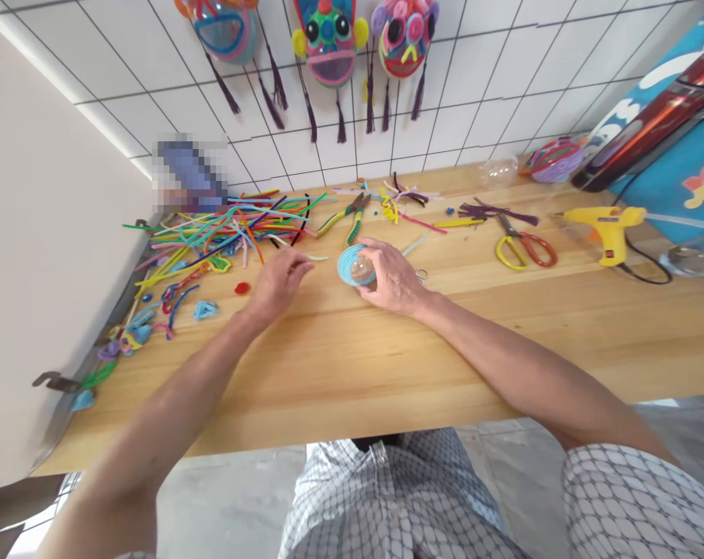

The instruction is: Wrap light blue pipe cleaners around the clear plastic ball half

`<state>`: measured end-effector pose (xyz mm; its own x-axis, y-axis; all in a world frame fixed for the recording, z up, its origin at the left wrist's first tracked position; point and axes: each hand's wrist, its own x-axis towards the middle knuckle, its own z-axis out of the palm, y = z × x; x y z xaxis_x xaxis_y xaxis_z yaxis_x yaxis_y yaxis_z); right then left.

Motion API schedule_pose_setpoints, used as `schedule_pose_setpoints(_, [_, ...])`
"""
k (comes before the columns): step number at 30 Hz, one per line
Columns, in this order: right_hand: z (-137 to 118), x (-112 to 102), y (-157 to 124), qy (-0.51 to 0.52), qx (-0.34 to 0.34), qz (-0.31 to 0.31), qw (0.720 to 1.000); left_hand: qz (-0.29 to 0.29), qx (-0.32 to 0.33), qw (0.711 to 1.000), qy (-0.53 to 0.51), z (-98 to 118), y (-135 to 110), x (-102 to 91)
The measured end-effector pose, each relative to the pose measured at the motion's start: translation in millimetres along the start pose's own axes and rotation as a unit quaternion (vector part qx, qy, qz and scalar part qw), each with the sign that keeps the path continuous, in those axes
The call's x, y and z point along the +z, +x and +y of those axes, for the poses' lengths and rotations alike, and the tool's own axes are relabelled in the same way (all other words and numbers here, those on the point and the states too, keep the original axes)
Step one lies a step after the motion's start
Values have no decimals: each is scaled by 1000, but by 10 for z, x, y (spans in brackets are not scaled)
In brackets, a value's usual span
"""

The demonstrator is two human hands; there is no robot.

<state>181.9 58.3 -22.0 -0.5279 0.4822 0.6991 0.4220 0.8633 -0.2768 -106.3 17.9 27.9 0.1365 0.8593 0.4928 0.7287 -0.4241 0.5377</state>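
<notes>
On the wooden table (328, 388), a heap of coloured stems (229, 221) occupies the area beyond the left hand (279, 283), and pliers (355, 225) lie just past the work. A red cap (242, 288) sits left of that hand; scissors (515, 235) and a yellow glue gun (611, 225) lie farther right. A pixelated patch (189, 175) obscures the heap's far edge, and the right hand (395, 278) partly covers the clear rounded piece (362, 269) and its light blue coil (347, 265). This piece is between the hands, gripped by the right thumb and fingers. The left fingertips are drawn together, apart from it; whether they pinch anything cannot be determined.
</notes>
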Motion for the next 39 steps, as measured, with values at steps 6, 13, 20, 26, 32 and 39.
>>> schedule_pose_setpoints(6, [19, 5, -2, 9, -1, 0, 1000, 296, -298, 891, -172, -481, 280, -1079])
schedule_pose_setpoints(13, [24, -21, 0, 5, -27, 25, 999, 206, -259, 907, -262, -146, 161, -472])
schedule_pose_setpoints(20, [27, -49, -12, 11, -13, 0, 1000, -104, -95, 950, -277, 327, 138, 335])
schedule_pose_setpoints(26, [22, -77, -8, 20, -17, -19, 999, -191, -42, 913, -357, 274, 196, 542])
schedule_pose_setpoints(32, [12, -130, -8, 35, 13, -45, 998, -168, -55, 909, -377, 232, 121, 602])
schedule_pose_setpoints(39, [27, -119, -20, 30, 39, -34, 998, -149, -59, 921, -354, 271, 103, 517])
